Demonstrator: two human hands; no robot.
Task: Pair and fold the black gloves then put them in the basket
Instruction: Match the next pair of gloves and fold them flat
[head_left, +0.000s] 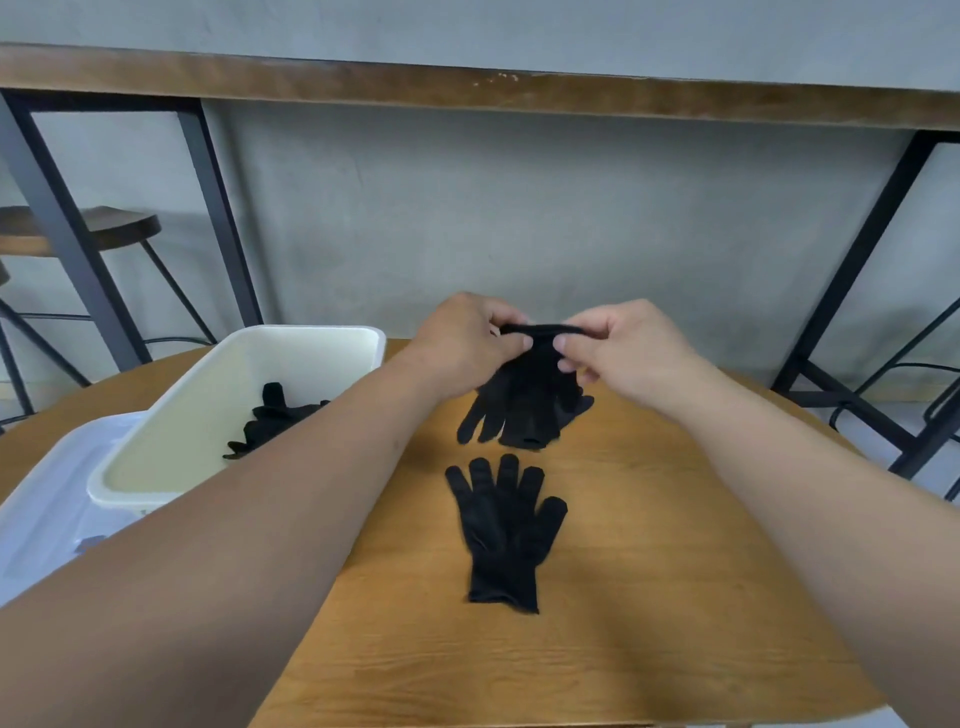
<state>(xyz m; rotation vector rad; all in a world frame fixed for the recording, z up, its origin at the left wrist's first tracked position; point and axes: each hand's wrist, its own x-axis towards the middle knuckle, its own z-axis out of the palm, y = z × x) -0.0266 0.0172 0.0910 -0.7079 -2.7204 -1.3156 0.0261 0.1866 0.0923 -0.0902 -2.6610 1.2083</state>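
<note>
A translucent lid (49, 499) is lying at the desk's left edge, no readable writing showing on it; just beside it a white basket (306, 340) is sitting near the desk's far-left corner, bearing no visible label and holding black gloves (270, 418) bunched together, their number being impossible to tell; the left hand (465, 345) is reaching past the basket's right wall, its thumb and fingers curling to pinch the cuff of the held gloves (527, 400); these are hanging finger-down above the desk's far edge, looking like two black knit gloves laid one over the other, though the exact count is unclear; the right hand (623, 351) is pinching the same cuff from the other side, thumb and forefinger closing on the dark band; nearer the desk's middle, one black glove (504, 535) is lying flat and alone, all five fingers spreading toward the far edge, cuff pointing toward the near edge, plain and unmarked.
</note>
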